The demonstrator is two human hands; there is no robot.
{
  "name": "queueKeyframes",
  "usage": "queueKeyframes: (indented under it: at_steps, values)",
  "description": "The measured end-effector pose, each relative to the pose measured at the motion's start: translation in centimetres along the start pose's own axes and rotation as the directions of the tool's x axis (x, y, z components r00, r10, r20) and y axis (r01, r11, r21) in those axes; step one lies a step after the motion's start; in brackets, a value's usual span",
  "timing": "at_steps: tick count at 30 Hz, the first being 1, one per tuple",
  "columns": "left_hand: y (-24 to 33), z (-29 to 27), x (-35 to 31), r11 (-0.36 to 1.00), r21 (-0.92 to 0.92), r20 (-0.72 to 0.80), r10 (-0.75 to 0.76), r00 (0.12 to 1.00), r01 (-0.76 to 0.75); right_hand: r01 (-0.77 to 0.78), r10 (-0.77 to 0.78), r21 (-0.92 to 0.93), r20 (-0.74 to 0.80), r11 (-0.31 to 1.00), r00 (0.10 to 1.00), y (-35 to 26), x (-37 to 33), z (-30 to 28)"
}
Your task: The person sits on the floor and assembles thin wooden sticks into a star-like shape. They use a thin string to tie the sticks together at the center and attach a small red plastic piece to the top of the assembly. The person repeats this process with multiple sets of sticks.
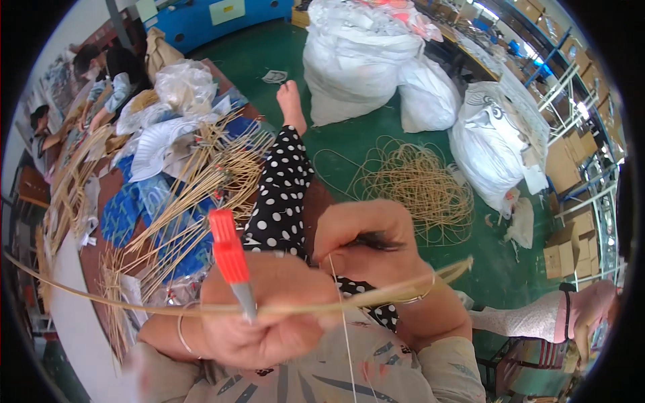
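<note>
Head view: left hand (269, 316) fingers clamped on red-handled knife (230, 258) and long bamboo strip (201, 310), steadying it across the lap. Right hand (366, 245) fingers pinched together on thin white thread (344, 322), apparently keeping it taut.

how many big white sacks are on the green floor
3. One large sack stands at top centre, a smaller one leans against its right side, and a third sits further right by the shelves. More may be hidden behind them.
</note>
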State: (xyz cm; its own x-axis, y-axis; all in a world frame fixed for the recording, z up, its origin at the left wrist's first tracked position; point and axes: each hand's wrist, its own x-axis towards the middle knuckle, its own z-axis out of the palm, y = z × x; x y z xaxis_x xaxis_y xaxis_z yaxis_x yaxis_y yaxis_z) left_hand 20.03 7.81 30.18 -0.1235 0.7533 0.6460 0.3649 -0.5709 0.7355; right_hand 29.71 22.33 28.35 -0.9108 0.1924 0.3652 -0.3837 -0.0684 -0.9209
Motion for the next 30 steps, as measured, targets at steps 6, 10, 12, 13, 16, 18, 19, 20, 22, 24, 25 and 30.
queueKeyframes:
  at_steps: [6, 10, 12, 13, 16, 18, 19, 20, 22, 24, 25, 30]
  values:
    - [0.3, -0.2, -0.2, 0.976, 0.214, -0.107, -0.028, 0.994, 0.05, -0.178, 0.2, 0.335, -0.032, 0.925, 0.979, 2.8, -2.7, 3.0]
    - [0.8, 0.2, 0.6, 0.929, 0.37, -0.187, 0.071, 0.98, 0.004, 0.113, -0.091, 0.089, -0.223, 0.99, 0.971, 2.1, -3.6, 4.2]
    - [0.6, -0.1, 0.0, 0.858, 0.511, -0.173, 0.162, 0.971, -0.053, 0.272, -0.293, -0.234, -0.062, 0.934, 0.954, 0.7, -3.0, 3.1]
    - [0.8, -0.3, -0.3, 0.861, 0.508, -0.15, 0.136, 0.979, -0.042, 0.317, -0.343, -0.299, -0.036, 0.9, 0.939, -0.4, -2.8, 3.3]
    - [-0.4, -0.4, -0.1, 0.887, 0.458, -0.057, 0.103, 0.993, -0.066, 0.344, -0.378, -0.397, -0.008, 0.851, 0.926, -1.9, -3.0, 2.6]
    - [-0.6, 0.0, 0.2, 0.886, 0.452, -0.03, 0.131, 0.991, -0.103, 0.302, -0.34, -0.435, -0.008, 0.848, 0.941, -3.0, -2.8, 2.8]
    - [-0.5, 0.0, 0.2, 0.858, 0.498, -0.021, 0.154, 0.988, -0.124, 0.288, -0.327, -0.455, -0.007, 0.842, 0.945, -3.2, -2.9, 2.8]
    - [-0.4, 0.0, 0.1, 0.86, 0.497, -0.008, 0.137, 0.991, -0.115, 0.275, -0.314, -0.475, -0.003, 0.836, 0.95, -3.4, -2.9, 2.7]
    - [-0.2, -0.1, -0.1, 0.862, 0.498, 0.014, 0.099, 0.995, -0.093, 0.194, -0.245, -0.511, -0.035, 0.837, 0.969, -4.0, -2.8, 2.9]
    - [0.3, -0.2, 0.1, 0.822, 0.561, 0.058, 0.076, 0.995, -0.095, 0.043, -0.134, -0.55, -0.127, 0.834, 0.983, -5.0, -3.2, 3.7]
    - [0.4, -0.2, 0.2, 0.8, 0.592, 0.078, 0.062, 0.995, -0.096, 0.013, -0.129, -0.609, -0.148, 0.793, 0.981, -5.1, -3.1, 4.0]
    - [-0.6, 0.3, -0.3, 0.937, 0.335, -0.022, 0.111, 0.994, -0.097, 0.176, -0.049, -0.641, 0.212, 0.747, 0.976, -6.9, -2.9, 1.2]
